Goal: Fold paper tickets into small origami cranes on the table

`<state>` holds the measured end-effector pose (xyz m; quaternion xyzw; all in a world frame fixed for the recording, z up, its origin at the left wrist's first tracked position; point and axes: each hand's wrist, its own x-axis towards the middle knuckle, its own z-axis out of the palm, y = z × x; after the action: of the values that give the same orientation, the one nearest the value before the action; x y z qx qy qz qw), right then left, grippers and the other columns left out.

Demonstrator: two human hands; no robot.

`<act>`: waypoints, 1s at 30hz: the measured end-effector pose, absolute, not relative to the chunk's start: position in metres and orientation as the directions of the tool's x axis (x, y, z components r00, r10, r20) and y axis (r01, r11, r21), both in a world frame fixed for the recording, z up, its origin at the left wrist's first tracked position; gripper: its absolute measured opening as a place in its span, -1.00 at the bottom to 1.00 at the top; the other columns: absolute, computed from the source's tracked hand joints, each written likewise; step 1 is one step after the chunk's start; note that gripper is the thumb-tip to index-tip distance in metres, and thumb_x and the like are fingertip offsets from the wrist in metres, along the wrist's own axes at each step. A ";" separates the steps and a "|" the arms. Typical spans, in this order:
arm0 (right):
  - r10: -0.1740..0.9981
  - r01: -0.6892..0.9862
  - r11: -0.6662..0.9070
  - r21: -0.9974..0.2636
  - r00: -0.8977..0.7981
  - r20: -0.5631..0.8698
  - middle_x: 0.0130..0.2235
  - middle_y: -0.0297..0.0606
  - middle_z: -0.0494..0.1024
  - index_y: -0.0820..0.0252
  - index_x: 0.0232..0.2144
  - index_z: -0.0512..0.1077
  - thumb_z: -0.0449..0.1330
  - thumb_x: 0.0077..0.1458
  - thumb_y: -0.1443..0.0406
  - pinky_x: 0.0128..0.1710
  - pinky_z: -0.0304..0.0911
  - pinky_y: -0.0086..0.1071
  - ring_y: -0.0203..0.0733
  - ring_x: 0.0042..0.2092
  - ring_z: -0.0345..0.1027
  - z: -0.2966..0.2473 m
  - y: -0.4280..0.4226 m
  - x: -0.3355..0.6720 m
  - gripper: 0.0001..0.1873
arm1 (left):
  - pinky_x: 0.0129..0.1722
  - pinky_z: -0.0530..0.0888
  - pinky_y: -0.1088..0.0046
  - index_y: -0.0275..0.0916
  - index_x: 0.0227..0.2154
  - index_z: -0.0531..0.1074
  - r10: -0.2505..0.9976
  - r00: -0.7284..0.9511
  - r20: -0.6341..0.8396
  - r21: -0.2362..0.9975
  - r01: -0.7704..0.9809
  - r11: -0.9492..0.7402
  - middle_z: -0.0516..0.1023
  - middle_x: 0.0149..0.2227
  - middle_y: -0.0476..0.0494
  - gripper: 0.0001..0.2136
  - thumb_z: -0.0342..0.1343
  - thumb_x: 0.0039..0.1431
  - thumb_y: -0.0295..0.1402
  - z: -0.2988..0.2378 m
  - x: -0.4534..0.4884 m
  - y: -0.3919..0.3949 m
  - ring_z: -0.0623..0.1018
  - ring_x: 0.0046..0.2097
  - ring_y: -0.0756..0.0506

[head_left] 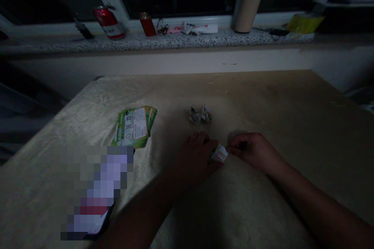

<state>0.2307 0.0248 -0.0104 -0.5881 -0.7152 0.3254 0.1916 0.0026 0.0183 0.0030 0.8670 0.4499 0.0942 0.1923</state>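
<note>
A: Position of the folded paper?
B: On the near half of the worktop, between the hands. Left hand is part-closed, thumb near and forefinger far, holding the paper's left side. Right hand is curled, thumb and forefinger drawn together at the paper's right edge; cannot tell whether they grip it.
A: Appearance?
B: Small, printed, pale on the visible face with reddish lettering; a little green at the far left. Print unreadable in the dim light.
A: Surroundings?
B: Two folded paper pieces, angular and printed, stand close together just beyond the left hand. Green printed cards lie overlapped to the left, a pixelated phone nearer.
A: Edges, room?
B: Far edge runs below the windowsill, well beyond the hands. Bare surface right of the pieces and beyond the right hand; left side tighter, cards and phone there.
</note>
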 end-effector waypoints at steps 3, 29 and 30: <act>0.970 0.705 0.082 -0.705 -0.218 -0.105 -0.51 -0.36 0.54 0.12 -0.51 0.53 0.29 0.12 0.13 -0.44 0.23 -0.39 -0.22 -0.46 0.41 -0.011 0.027 0.229 -0.75 | 0.12 0.36 0.10 -0.17 0.07 0.47 0.816 0.578 -0.008 0.416 0.744 -0.523 0.43 0.01 -0.22 -0.57 0.27 0.18 -0.12 0.002 0.003 0.019 0.42 0.09 -0.29; 0.990 0.904 0.112 -0.413 -0.137 -0.031 -0.50 -0.32 0.59 0.07 -0.48 0.50 0.16 0.25 0.04 -0.45 0.07 -0.37 -0.15 -0.44 0.48 -0.003 0.021 0.211 -0.64 | 0.08 0.40 0.07 -0.25 -0.01 0.49 0.739 0.674 -0.010 0.299 0.707 -0.641 0.51 0.02 -0.22 -0.70 0.20 0.28 -0.22 0.010 0.008 0.012 0.46 0.05 -0.28; 0.990 0.911 0.111 -0.398 -0.135 -0.033 -0.49 -0.32 0.60 0.07 -0.48 0.50 0.16 0.26 0.04 -0.45 0.06 -0.37 -0.14 -0.43 0.49 -0.003 0.021 0.210 -0.64 | 0.07 0.41 0.06 -0.25 0.01 0.49 0.738 0.674 -0.022 0.287 0.711 -0.642 0.51 0.02 -0.23 -0.69 0.19 0.28 -0.21 0.011 0.009 0.012 0.46 0.05 -0.29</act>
<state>0.2098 0.0214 -0.0026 -0.6464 -0.7352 0.1638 0.1216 0.0091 0.0120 0.0108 0.9047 0.4005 0.0485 0.1371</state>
